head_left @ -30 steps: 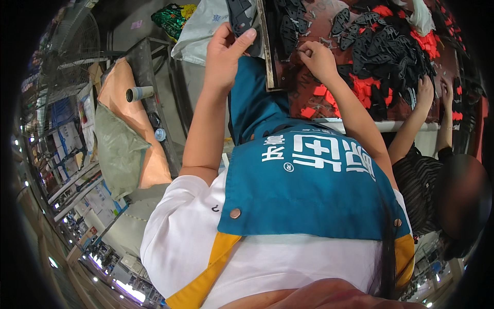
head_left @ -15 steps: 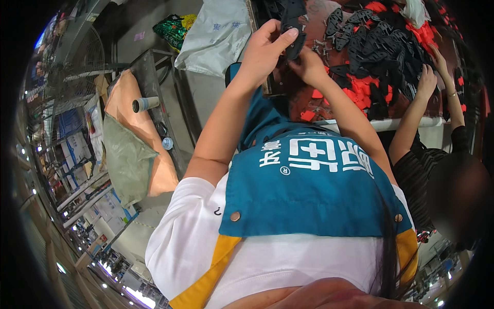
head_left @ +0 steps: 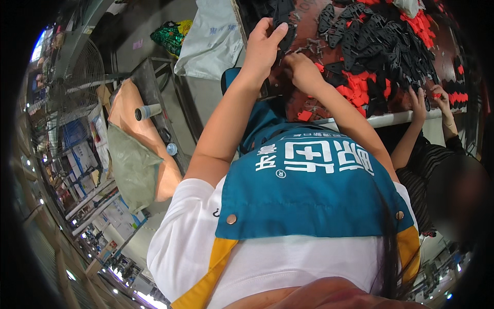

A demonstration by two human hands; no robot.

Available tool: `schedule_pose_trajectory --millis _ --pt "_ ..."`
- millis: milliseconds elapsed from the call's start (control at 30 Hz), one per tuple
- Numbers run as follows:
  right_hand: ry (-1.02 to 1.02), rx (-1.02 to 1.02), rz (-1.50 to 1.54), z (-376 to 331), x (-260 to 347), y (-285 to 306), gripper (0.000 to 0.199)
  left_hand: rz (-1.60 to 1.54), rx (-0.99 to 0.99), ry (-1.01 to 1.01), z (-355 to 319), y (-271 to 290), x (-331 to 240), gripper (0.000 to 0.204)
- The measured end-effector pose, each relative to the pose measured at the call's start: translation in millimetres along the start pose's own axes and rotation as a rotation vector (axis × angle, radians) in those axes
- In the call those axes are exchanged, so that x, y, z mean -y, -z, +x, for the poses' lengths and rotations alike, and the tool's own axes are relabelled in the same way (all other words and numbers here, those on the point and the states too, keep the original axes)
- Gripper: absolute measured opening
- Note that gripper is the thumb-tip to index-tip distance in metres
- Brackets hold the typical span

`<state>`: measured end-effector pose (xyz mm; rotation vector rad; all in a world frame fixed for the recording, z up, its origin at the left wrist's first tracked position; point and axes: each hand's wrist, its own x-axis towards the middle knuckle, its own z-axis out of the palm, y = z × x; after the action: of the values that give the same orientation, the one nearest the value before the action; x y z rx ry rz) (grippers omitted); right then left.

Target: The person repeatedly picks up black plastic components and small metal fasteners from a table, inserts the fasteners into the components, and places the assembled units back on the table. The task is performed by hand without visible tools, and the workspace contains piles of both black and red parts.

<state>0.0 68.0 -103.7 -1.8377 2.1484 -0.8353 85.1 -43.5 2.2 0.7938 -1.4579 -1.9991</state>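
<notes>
At the table's left end, my left hand [head_left: 262,47] is closed on a dark, elongated black plastic part [head_left: 284,18], with the thumb lying along its near side. My right hand [head_left: 304,73] is just to the right and a little nearer to me. Its fingers are bent and pressed together close to the part's lower end; whatever they hold is too small or hidden to make out. Loose screws [head_left: 311,46] lie on the reddish-brown tabletop [head_left: 309,109] beyond that hand. A heap of flat black plastic parts with holes [head_left: 381,44] spreads to the right, beside small red plastic pieces [head_left: 355,90].
A co-worker's hands [head_left: 419,103] handle parts at the table's right side, by a row of red pieces [head_left: 457,97]. Left of the table are a white sack [head_left: 211,44] and a metal-framed bench [head_left: 154,82] with a cup [head_left: 148,112]. A fan [head_left: 77,64] stands farther left.
My right hand has drawn slightly away from the black part, toward the screws' near side. The left hand keeps its hold. The co-worker's hands have come back from the red pile toward the near edge.
</notes>
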Motion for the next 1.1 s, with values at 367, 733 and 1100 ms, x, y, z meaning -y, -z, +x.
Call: schedule_pose_trajectory --millis 367,733,1100 --pt "-0.370 -0.230 0.979 23.7 6.2 94.7 0.018 0.109 0.142 0.168 1.9 1.5 5.7 0.027" --pt "-0.419 -0.146 0.705 19.1 11.0 113.8 0.016 0.266 0.274 0.178 -5.4 -0.7 -2.9 0.031" --pt "-0.503 -0.309 0.828 10.0 -16.8 94.2 0.028 0.299 0.152 -0.005 -9.0 -3.4 11.4 0.044"
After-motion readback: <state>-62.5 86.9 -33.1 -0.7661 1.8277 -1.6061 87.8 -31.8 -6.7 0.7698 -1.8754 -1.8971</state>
